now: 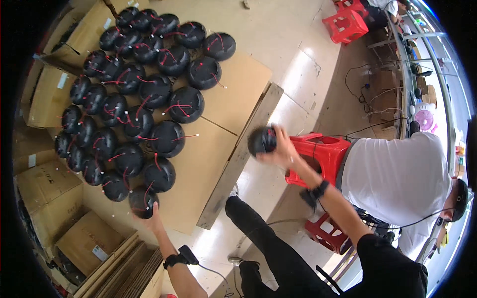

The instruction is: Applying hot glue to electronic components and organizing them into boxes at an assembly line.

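Rows of glossy black dome-shaped units (167, 138) with thin red wires and small white connectors cover the cardboard sheet (238, 94). At the near end of these rows, my left hand (150, 218) is closed around the side of one black dome-shaped unit (141, 201). A second black dome-shaped unit (260, 141) is held up by my right hand (282, 151), over the floor beside the wooden beam. A bit of red shows on its top by my fingers. The undersides of both held units are hidden.
A wooden beam (248, 134) edges the cardboard. Cardboard boxes (47, 191) and folded cardboard (124, 268) stand at the left. A red stool (328, 154) is close to my right hand, and a person in a white shirt (397, 169) sits there. Cables lie near the workbench (405, 64).
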`<state>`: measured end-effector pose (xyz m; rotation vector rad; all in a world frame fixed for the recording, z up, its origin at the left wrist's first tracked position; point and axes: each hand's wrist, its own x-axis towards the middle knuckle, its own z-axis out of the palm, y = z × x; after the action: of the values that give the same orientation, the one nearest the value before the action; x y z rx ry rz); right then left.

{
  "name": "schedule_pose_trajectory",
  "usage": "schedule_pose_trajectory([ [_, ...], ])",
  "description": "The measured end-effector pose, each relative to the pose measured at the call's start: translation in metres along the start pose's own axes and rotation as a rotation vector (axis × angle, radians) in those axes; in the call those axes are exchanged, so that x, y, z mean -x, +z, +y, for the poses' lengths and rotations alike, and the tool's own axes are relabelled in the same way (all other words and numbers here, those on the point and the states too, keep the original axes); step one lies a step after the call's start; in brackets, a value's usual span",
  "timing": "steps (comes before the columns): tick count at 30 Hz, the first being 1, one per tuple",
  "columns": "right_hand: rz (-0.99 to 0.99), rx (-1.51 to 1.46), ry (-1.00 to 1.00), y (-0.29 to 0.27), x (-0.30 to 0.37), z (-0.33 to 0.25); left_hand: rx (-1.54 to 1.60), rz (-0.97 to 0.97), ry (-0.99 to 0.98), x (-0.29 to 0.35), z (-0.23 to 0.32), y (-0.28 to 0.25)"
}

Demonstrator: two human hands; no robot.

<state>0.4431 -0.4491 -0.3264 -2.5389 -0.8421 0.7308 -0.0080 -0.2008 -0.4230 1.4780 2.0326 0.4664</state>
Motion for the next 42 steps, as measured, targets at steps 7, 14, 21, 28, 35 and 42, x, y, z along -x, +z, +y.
schedule_pose_trajectory([
  [7,0.369,0.056,-0.051,-0.012,-0.243,-0.026,0.005,-0.065,-0.031,-0.008,0.007,-0.005],
  [14,0.359,0.115,0.085,0.004,-0.287,-0.045,-0.012,-0.1,0.087,-0.015,-0.043,-0.02],
  [21,0.578,-0.463,-0.102,-0.014,-0.263,0.058,0.165,-0.299,0.021,-0.015,-0.054,0.031],
  [28,-0.517,0.13,-0.125,0.093,0.086,0.06,-0.36,-0.627,0.228,-0.054,-0.136,-0.068],
  [35,-0.898,0.017,0.284,0.079,0.389,0.037,-0.143,-1.285,0.391,0.112,-0.081,-0.164],
  [42,-0.212,-0.769,0.819,0.106,0.575,-0.109,-0.425,-1.505,0.441,0.074,-0.152,-0.296],
])
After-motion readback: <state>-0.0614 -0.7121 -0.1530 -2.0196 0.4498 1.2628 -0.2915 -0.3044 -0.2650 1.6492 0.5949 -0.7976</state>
